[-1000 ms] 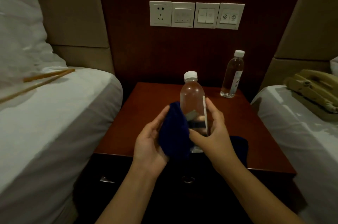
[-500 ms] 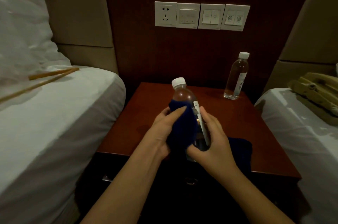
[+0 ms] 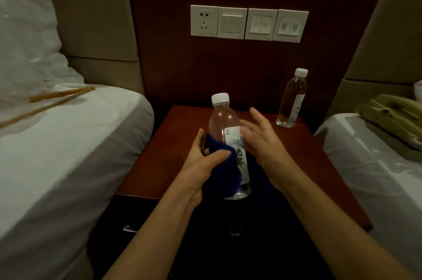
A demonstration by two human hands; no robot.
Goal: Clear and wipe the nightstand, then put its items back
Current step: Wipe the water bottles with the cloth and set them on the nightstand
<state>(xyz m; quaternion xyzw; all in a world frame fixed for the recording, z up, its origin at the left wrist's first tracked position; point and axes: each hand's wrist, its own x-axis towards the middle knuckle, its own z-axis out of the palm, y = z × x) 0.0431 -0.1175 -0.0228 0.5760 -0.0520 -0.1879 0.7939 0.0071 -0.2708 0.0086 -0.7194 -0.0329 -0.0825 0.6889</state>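
A clear water bottle with a white cap and a white label is held upright, slightly tilted, over the front of the red-brown nightstand. My left hand grips a dark blue cloth wrapped around the bottle's lower left side. My right hand is just right of the bottle with its fingers spread, fingertips close to the label; I cannot tell if they touch. More of the cloth hangs dark below my right wrist. A second water bottle stands at the nightstand's back right corner.
White beds flank the nightstand on the left and right. A beige telephone lies on the right bed. Two thin brown strips lie on the left bed. A switch and socket panel is on the wall. A dark drawer front sits below the top.
My right hand has let go of the bottle and opened. My left hand has slid the cloth down the bottle's side, and now holds the bottle alone.
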